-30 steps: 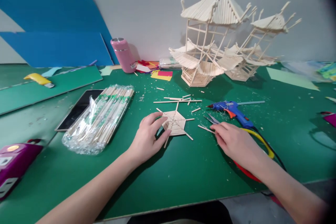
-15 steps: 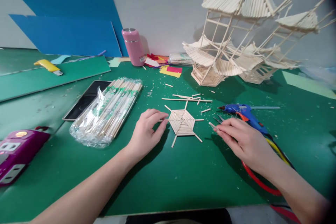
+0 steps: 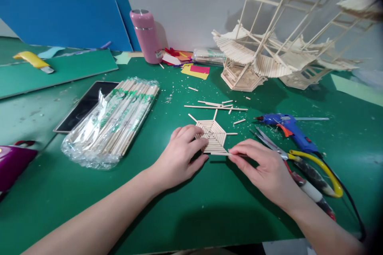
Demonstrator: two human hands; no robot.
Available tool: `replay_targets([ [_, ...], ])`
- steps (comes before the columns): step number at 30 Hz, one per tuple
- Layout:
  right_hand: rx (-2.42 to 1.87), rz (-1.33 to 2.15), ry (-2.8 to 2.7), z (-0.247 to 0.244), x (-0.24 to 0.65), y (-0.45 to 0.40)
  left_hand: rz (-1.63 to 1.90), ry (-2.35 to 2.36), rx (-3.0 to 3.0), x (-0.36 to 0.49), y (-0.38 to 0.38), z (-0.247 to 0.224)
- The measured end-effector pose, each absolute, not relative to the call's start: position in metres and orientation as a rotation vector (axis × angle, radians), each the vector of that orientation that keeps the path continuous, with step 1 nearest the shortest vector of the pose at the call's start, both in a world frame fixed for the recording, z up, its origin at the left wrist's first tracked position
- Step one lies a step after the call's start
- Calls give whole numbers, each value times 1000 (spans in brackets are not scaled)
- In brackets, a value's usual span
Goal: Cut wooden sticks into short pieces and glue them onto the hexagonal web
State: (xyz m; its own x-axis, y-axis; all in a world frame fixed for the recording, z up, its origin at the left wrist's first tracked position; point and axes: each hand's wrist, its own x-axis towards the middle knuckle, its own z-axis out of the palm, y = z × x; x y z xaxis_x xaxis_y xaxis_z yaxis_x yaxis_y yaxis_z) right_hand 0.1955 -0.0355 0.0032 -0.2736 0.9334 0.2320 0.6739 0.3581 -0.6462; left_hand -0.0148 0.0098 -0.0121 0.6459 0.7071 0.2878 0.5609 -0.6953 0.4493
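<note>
A flat hexagonal web of wooden sticks [image 3: 213,132], with spokes jutting out past its rim, lies on the green table. My left hand [image 3: 185,151] is curled over its left side, fingers on top and the thumb at the lower left corner, closed on it. Between the thumb and fingertips of my right hand [image 3: 260,163] is a short thin wooden stick [image 3: 219,153]. That stick lies along the web's near edge; whether it touches is hard to tell. My fingers hide the web's left spokes.
Right of my hand lie a blue glue gun [image 3: 283,123] and scissors [image 3: 277,147] with yellow and red handles. Loose sticks [image 3: 216,107] lie beyond the web. A bagged stick bundle [image 3: 119,119] is at left; a pink bottle [image 3: 146,40] and stick-built pavilion [image 3: 263,48] stand behind.
My right hand has moved left, bringing the stick to the web's near edge. My left hand has shifted from the left spoke onto the web. The view has tilted down, showing the scissors fully.
</note>
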Motion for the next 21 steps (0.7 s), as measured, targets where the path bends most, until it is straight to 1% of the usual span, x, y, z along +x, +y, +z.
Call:
replay_targets([
  [7, -1411, 624, -2037, -8, 187, -41, 608, 995, 2545, -17, 14, -11],
  [12, -1353, 585, -2090, -13, 200, -31, 599, 984, 2527, -18, 15, -10],
  [17, -1355, 556, -2069, -11, 210, -23, 600, 979, 2520, -19, 15, -11],
  [21, -1385, 510, -2105, -7, 202, -30, 606, 963, 2512, -20, 15, -11],
])
